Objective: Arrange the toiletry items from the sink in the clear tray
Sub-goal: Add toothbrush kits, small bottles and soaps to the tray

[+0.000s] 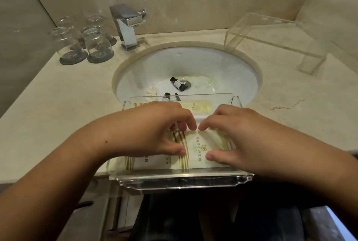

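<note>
The clear tray point(184, 179) sat on the counter's front edge, its near lip overhanging. Both hands were inside it: the left hand point(151, 130) and right hand point(230, 136) each pinched a cream packet point(201, 149), whose long axis ran front to back. 1 dark bottle point(177, 84) lay slantwise by the sink point(232, 70) drain.

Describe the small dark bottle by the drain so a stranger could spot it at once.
Start at the round white sink set in the beige counter. At its bottom, by the metal drain, a small dark bottle lies on its side with a white label. Unlike the pale round soap to its left, it is dark and touches the drain.
</note>
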A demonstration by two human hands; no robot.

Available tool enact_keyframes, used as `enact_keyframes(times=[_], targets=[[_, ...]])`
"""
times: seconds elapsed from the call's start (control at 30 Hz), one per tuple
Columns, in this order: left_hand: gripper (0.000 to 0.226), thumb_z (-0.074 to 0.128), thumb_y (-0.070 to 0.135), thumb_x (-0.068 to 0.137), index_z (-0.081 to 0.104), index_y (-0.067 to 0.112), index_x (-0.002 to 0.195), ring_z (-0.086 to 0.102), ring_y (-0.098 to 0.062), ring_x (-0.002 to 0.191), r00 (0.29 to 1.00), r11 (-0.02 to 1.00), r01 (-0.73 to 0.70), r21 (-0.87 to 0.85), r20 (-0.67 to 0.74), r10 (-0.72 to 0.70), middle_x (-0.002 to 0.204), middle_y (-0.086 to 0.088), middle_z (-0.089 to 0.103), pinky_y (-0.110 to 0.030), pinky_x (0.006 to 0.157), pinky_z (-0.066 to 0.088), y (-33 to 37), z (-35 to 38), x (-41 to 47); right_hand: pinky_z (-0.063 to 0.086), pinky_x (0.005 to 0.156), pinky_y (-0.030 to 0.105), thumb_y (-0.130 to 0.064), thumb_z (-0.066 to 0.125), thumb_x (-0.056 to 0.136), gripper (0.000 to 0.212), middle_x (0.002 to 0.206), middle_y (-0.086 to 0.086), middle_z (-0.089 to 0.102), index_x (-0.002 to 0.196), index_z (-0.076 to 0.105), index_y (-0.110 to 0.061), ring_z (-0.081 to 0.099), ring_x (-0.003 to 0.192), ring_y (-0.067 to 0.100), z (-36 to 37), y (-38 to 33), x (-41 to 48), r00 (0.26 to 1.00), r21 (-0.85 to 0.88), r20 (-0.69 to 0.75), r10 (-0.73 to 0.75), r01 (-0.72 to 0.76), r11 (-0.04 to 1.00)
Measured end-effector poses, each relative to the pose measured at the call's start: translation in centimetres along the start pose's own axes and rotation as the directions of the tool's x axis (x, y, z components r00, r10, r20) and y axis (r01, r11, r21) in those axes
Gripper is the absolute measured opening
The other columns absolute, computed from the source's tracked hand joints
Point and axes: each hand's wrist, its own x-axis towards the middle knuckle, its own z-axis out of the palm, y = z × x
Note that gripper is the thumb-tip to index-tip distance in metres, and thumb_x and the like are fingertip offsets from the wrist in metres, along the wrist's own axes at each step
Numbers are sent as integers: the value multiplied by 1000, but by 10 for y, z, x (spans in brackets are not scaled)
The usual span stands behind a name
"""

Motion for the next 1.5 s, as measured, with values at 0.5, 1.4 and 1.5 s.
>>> enact_keyframes(times=[0.5,1.4,1.5], targets=[[37,72,52,87,61,44,121,48,12,101,996,999,-37,20,-77,38,105,23,57,-6,79,39,-7,7,0,49,92,30,-65,59,82,51,111,-22,43,129,48,-48,41,101,-1,5,4,6,999,-29,-19,-34,34,999],[26,71,30,94,69,34,119,62,-3,97,967,970,241,-18,-79,-241,104,19,67,-24,82,51,-175,-26,101,49,81,25,-38,66,91,21,102,-17,67,112,70,-38,65,90,3,-16,79,198,996,50,54,-70,67,996],[28,73,28,92,69,37,119,62,-5,96,974,974,225,10,-21,-224,103,19,66,-24,81,51,-189,-16,116,45,82,23,-36,65,93,21,104,-17,66,114,70,-38,61,88,-3,-1,88,221,989,51,124,-78,72,996]])
